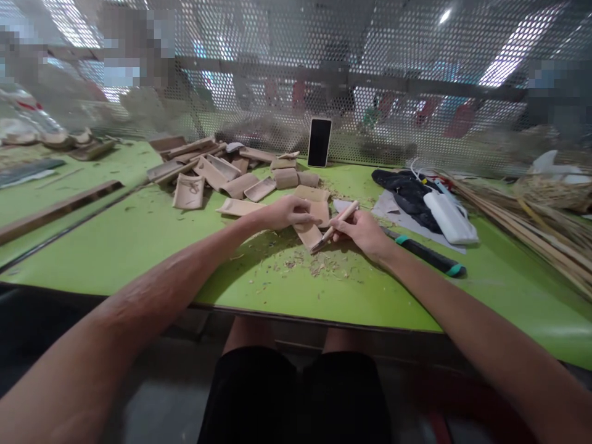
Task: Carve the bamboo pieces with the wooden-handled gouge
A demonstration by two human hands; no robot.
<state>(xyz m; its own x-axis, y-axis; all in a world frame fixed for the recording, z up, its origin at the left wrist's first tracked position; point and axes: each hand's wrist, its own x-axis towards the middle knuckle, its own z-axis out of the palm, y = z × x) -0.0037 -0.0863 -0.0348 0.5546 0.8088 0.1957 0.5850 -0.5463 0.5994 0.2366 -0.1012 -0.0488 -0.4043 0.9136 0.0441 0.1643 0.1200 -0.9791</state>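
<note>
Green tabletop (pixel 139 246) surrounded the work. The left hand (pixel 287 213) held a bamboo piece (pixel 306 235) near the middle; the right hand (pixel 363 233) gripped a wooden-handled tool (pixel 346 211), its tip at the piece's near end. Open room (apart from loose shavings (pixel 319 265)) lay toward the front edge, whereas heaped bamboo (pixel 240 185) bounded the far left and a black-and-teal handle (pixel 428 256) lay just beside the right forearm.

bamboo piece (pixel 306 235): matt | tabletop (pixel 139 240): smooth, glossy | screen (pixel 393 58): perforated metal

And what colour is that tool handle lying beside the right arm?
The handle is black with teal-green bands, best seen in the head view.
</note>
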